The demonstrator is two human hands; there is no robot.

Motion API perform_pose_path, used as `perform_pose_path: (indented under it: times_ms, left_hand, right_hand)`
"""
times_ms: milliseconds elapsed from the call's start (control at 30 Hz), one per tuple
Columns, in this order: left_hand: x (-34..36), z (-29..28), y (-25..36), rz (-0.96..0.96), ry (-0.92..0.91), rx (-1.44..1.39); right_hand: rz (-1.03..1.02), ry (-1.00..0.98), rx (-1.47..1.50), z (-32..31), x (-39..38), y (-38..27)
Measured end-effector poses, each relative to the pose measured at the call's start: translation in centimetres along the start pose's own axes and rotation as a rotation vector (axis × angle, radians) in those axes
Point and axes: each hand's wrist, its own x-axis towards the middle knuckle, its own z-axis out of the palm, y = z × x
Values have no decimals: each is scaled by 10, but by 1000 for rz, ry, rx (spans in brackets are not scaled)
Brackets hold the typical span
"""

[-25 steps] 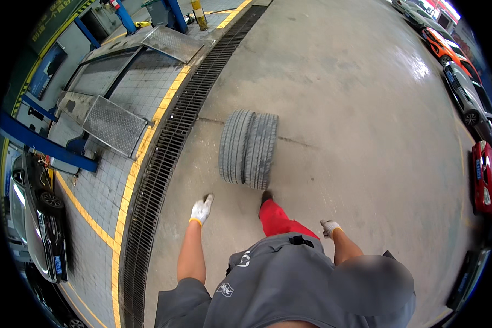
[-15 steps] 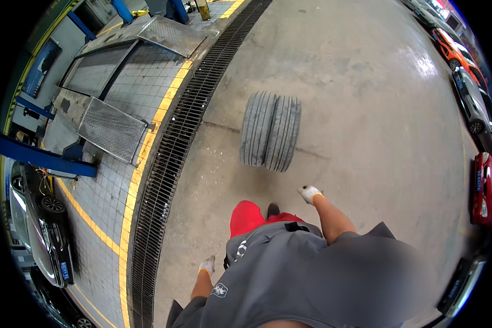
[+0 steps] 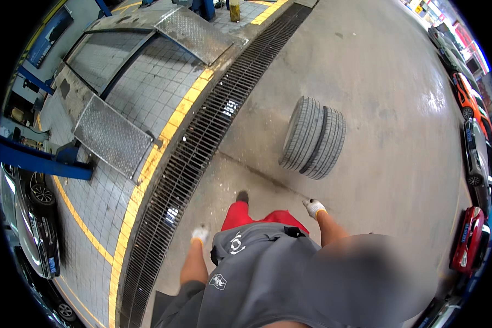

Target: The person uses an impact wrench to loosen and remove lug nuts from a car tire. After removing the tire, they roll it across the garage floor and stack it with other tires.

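Our gloved right hand [image 3: 314, 208] hangs free just behind the two upright tyres [image 3: 313, 137], no longer reaching as it did a moment ago; our left hand [image 3: 200, 234] swings empty at our side. The tyres stand together on the concrete [image 3: 377, 98] beside the drain grate [image 3: 202, 136], now farther ahead of us, so they look to be rolling on untouched.

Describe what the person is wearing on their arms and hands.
Both hands wear light, whitish work gloves: the left hand and the right hand, whose glove shows an orange-yellow band at the cuff. The forearms are bare. Short grey sleeves belong to a grey work shirt with small white emblems on the front.
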Motion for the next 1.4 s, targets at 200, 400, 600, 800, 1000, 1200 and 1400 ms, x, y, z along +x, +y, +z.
perform_pose_path:
  times_ms: [200, 400, 600, 800, 1000, 1200, 1400]
  left_hand:
    - [157, -216, 130, 198, 266, -182]
    - [216, -307, 274, 398, 308, -314]
    - [250, -250, 282, 361, -23, 87]
    - [259, -229, 276, 223, -372, 332]
    - [362, -246, 357, 155, -367, 264]
    - [508, -326, 480, 215, -216, 270]
    - [581, -482, 684, 344, 26, 228]
  right_hand:
    - [8, 33, 457, -23, 66, -44]
    - [193, 32, 478, -57, 102, -87]
    - [303, -113, 406, -136, 124, -165]
    - [113, 49, 385, -226, 232, -257]
    - [-33, 95, 347, -326, 335, -346]
    - [197, 17, 273, -380, 410, -375]
    - [302, 140, 454, -468, 501, -434]
